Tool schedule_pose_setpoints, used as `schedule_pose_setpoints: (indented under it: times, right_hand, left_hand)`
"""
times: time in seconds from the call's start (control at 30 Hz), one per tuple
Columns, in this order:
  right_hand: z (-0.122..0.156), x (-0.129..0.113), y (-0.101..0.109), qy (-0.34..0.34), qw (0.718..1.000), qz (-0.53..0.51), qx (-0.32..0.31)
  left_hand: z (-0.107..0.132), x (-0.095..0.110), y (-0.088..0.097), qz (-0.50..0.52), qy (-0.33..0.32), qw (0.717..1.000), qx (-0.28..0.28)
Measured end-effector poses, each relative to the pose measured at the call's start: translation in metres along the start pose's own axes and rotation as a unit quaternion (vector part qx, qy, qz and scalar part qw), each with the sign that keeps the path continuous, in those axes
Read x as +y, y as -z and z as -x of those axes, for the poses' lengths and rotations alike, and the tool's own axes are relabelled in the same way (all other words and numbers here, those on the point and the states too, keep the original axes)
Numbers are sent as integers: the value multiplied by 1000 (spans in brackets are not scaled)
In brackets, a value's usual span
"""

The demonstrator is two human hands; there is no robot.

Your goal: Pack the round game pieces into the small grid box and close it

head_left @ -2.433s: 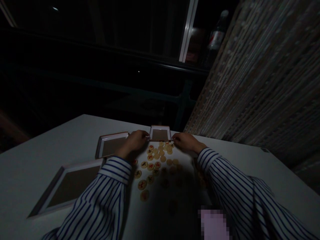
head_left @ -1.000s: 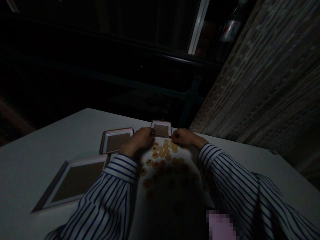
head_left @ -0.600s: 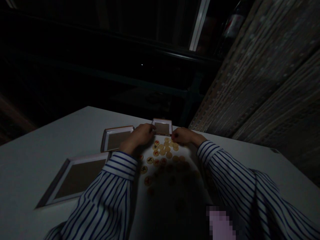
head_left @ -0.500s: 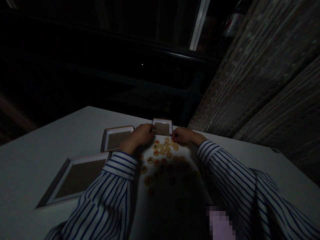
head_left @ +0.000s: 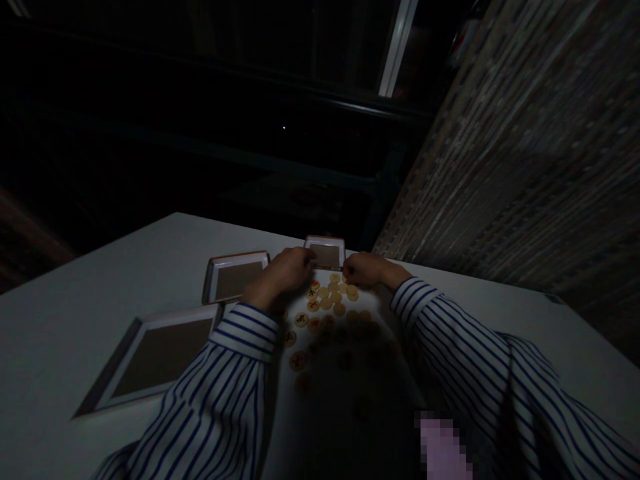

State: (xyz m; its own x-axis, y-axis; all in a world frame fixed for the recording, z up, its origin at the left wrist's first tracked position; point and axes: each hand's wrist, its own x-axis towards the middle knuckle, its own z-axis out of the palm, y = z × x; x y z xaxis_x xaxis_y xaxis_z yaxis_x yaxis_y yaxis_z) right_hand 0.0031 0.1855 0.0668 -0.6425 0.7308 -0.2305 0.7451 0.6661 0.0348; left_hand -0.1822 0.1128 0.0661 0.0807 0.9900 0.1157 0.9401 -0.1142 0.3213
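Observation:
My left hand (head_left: 293, 270) reaches across the left rim of a small shallow tray (head_left: 325, 255), its fingers curled in at the rim. At that tray's near right corner is my right hand (head_left: 364, 268), the fingertips bent together just above the pieces. Whatever either hand pinches is too dark to make out. Between my forearms lie several round wooden Chinese chess pieces (head_left: 336, 297), some plain side up. Others show red or black characters, such as a red-marked piece (head_left: 299, 361) and a black-marked piece (head_left: 301, 320). Shadow hides the nearest ones.
To the left on the white table (head_left: 165, 257) stand a medium tray (head_left: 235, 279) and a larger tray (head_left: 160, 353), with brown bottoms. A beaded curtain (head_left: 500, 147) hangs beyond the table's right side. The room behind is very dark.
My left hand has shifted slightly right, its fingers further over the small tray's left rim. My right hand stays at the tray's near right corner. The pieces lie about as before.

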Motion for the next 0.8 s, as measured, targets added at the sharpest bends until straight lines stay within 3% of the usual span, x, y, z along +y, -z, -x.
schedule_pose_setpoints:
  times: [0.37, 0.6, 0.8]
  right_hand:
    - [16, 0, 9, -20, 998, 15, 55]
    - [48, 0, 25, 15, 984, 17, 175]
    - [81, -3, 24, 43, 963, -27, 264]
  left_hand:
    - [-2, 2, 0, 20, -15, 1000, 18]
    - [-1, 9, 5, 63, -27, 997, 48]
    - [2, 21, 12, 104, -50, 991, 69]
